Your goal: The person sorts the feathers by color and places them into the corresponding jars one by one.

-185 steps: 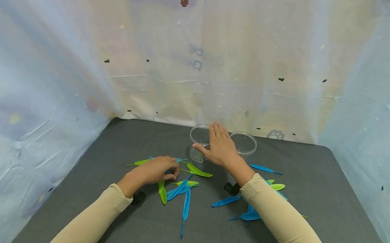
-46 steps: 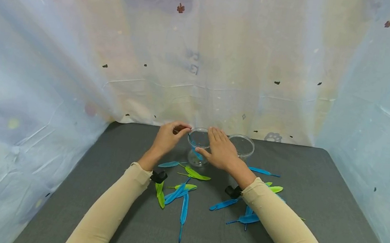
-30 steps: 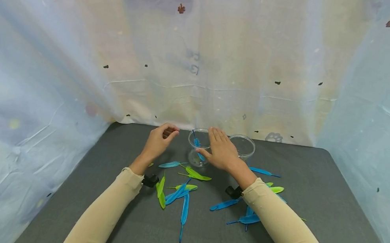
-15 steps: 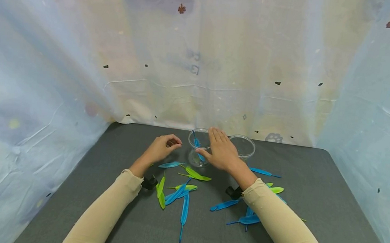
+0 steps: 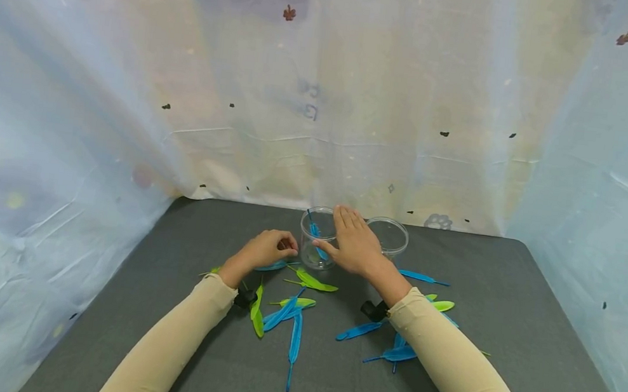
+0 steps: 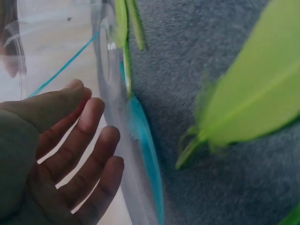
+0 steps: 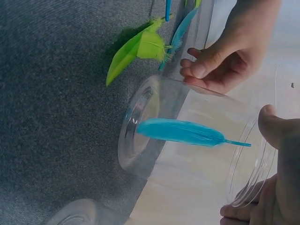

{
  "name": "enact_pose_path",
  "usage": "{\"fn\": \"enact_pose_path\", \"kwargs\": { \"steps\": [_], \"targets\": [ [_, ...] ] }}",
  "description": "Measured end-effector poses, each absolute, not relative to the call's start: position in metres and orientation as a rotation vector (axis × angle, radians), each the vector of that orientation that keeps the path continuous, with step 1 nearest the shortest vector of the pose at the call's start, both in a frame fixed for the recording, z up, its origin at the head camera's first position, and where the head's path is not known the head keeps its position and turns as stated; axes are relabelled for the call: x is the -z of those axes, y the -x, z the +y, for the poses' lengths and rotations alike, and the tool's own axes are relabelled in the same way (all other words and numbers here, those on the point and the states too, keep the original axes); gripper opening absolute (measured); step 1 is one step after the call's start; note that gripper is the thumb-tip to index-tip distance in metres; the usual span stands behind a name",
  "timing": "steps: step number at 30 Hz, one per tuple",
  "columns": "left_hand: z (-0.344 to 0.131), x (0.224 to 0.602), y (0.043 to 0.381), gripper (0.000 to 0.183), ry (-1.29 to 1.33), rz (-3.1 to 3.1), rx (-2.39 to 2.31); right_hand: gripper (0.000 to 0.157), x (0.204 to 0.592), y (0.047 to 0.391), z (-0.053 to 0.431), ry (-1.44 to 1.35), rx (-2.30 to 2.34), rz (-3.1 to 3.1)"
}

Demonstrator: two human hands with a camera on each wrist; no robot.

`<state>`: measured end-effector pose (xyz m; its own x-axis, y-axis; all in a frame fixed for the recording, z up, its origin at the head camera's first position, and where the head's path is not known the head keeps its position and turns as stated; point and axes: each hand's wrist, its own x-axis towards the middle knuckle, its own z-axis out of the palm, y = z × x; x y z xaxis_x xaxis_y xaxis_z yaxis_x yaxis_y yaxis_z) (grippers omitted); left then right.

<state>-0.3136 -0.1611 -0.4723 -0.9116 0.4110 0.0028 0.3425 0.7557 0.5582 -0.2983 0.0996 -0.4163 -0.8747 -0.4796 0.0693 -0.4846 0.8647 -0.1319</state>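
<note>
My left hand point(image 5: 268, 249) is low over the table, left of a clear jar point(image 5: 303, 246), beside a blue feather point(image 5: 271, 267). Its fingers hang loosely bent with nothing between them, as the left wrist view shows. My right hand point(image 5: 356, 242) holds the jar at its rim, thumb point(image 7: 268, 123) on one side and fingers point(image 7: 236, 213) on the other. Inside the jar a blue feather point(image 7: 180, 131) leans with its quill up at the mouth. A green feather point(image 5: 313, 280) lies just in front of the jar.
A second clear jar point(image 5: 390, 237) stands to the right, partly behind my right hand. Several blue and green feathers lie in a left group point(image 5: 284, 313) and a right group point(image 5: 401, 352), partly under my right sleeve. A patterned curtain point(image 5: 324, 95) hangs behind the grey table point(image 5: 204, 363).
My left hand has let go of a blue feather, which now stands in the left jar. It has then moved down toward the blue feather on the table. My right hand stays at the rim.
</note>
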Motion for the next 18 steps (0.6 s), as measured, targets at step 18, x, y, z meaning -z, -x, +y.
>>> {"fn": "enact_pose_path", "kwargs": {
  "steps": [18],
  "targets": [
    [-0.152, 0.4747, 0.31, 0.008, -0.581, 2.795, -0.725, 0.098, 0.4142, 0.295, 0.0992, -0.779, -0.22, -2.981]
  ]
}}
